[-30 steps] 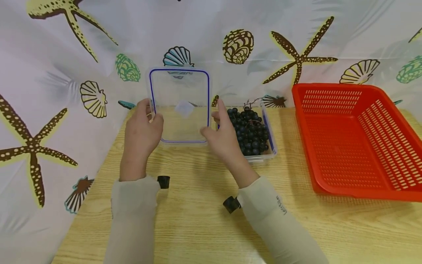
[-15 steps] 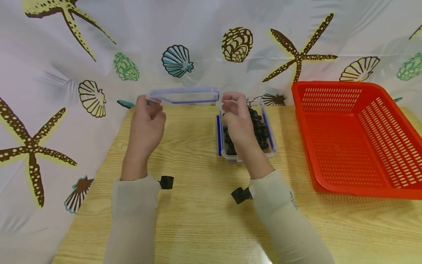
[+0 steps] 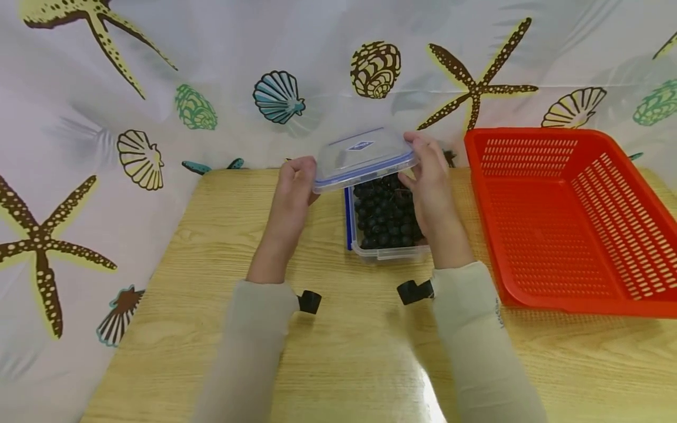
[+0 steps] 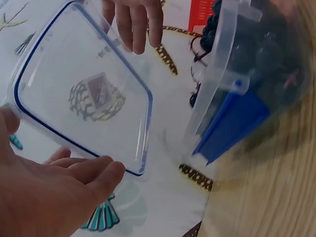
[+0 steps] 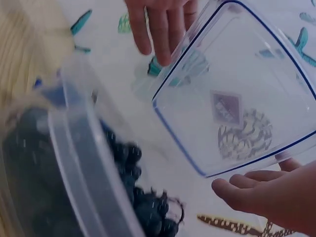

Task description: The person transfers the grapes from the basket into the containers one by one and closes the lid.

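A clear plastic lid (image 3: 367,157) with a blue seal and a small diamond label is held tilted above a clear container (image 3: 394,254). My left hand (image 3: 290,197) grips the lid's left edge, and my right hand (image 3: 435,191) pinches its right edge. Dark grapes (image 3: 382,220) on thin stems fill the container, partly covered from view by the lid. A blue side clip (image 4: 232,121) hangs down on the container's left side. From below, the lid's underside (image 5: 197,128) and seal show in the right wrist view.
A red perforated basket (image 3: 550,235) stands on the wooden table (image 3: 349,352) to the right of the container. Behind the table hangs a white sheet (image 3: 328,35) printed with shells and starfish.
The lid has moved right from beside the container to over it and turned from upright to tilted, label side up. Both hands have shifted right with it; the right hand has taken its right edge.
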Tool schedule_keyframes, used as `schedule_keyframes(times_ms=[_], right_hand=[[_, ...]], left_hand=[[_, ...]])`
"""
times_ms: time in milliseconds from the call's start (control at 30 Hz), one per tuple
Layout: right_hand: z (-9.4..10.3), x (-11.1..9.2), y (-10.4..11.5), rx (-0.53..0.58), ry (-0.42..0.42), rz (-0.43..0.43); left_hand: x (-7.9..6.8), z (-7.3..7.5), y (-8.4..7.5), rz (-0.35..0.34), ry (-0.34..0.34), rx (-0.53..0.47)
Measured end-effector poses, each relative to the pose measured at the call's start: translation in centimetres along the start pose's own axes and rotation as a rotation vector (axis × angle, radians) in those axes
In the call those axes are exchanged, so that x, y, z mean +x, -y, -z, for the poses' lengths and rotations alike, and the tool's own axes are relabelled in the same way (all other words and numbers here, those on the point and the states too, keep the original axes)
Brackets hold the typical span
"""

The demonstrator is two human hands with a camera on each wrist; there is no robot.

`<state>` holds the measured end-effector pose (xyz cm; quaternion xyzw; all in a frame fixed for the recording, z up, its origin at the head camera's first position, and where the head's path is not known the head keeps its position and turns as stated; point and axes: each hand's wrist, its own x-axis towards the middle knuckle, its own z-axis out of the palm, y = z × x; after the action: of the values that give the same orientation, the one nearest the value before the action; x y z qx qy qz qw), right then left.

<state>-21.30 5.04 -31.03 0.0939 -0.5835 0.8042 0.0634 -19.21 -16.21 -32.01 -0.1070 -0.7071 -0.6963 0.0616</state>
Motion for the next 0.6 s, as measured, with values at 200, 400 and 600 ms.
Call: schedule_keyframes(times_ms=[200, 400, 600], right_hand=[[1.9, 0.8, -1.3, -0.124, -0.124, 0.029], [3.0, 1.3, -2.2, -0.398, -0.326, 0.058], [3.0, 1.0, -2.9, -0.484, -0.402, -0.015]], left_hand=[[1.2, -3.7, 1.6, 0.134, 0.154, 0.182], [2.3, -5.8, 3.0, 0.194, 0.157, 0.268], [3.0, -5.6, 3.1, 0.176, 0.126, 0.280]])
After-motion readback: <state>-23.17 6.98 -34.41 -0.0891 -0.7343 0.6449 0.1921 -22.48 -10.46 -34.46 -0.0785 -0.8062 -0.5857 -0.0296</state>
